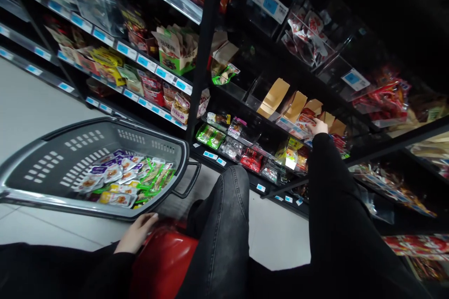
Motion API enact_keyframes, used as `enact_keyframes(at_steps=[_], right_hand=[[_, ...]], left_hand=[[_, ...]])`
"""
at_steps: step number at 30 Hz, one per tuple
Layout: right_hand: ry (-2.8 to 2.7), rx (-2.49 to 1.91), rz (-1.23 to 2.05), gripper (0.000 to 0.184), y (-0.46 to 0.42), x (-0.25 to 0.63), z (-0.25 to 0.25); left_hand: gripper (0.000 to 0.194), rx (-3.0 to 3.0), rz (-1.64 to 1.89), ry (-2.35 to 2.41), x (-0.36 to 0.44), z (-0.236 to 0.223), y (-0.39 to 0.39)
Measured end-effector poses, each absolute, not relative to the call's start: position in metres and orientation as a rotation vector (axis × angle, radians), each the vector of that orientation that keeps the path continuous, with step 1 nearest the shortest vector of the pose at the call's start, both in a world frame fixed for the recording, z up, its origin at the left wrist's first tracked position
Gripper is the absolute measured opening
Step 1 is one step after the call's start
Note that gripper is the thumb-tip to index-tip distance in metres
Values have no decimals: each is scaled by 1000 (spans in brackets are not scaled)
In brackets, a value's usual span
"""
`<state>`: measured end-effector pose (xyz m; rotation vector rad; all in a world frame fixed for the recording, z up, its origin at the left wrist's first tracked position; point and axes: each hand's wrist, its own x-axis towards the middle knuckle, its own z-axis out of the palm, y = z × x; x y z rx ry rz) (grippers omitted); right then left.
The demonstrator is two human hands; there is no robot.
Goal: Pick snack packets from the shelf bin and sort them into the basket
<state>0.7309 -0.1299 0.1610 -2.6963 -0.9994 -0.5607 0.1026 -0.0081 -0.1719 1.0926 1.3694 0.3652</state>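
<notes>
Right hand [320,127] reaches to a carton [315,104], grip unclear; close quarters call for care. Left hand [137,233] lies open on red seat [168,264].

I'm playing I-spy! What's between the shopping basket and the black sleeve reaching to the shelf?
In the head view, mostly a knee in grey jeans, then pale floor beside the sleeve.

Black shelves [242,176], cardboard boxes [274,98], apparently snack packets [250,160]
</notes>
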Motion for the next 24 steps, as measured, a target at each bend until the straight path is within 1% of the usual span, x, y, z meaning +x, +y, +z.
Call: enact_keyframes(at_steps=[3,5,7,11,15,20,24], right_hand=[[-1005,-2681,-382,47,-132,738,163],[-977,-2668,-353,52,-135,741,164],[-975,-2632,-423,50,-137,741,162],[-1020,-2609,-647,37,-140,730,154],[-1018,-2670,-791,37,-140,718,146],[-893,-2507,-840,44,-145,713,134],[-827,-2490,-748,40,-147,713,125]], left_hand=[[33,1047,384,1363,103,-169,-10],[33,1023,400,1368,103,-167,-11],[33,1021,409,1374,103,-165,-12],[35,1017,371,1386,103,-163,-12],[36,1013,359,1390,103,-162,-13],[37,1050,364,1390,102,-167,-12],[39,1116,355,1372,100,-177,-10]])
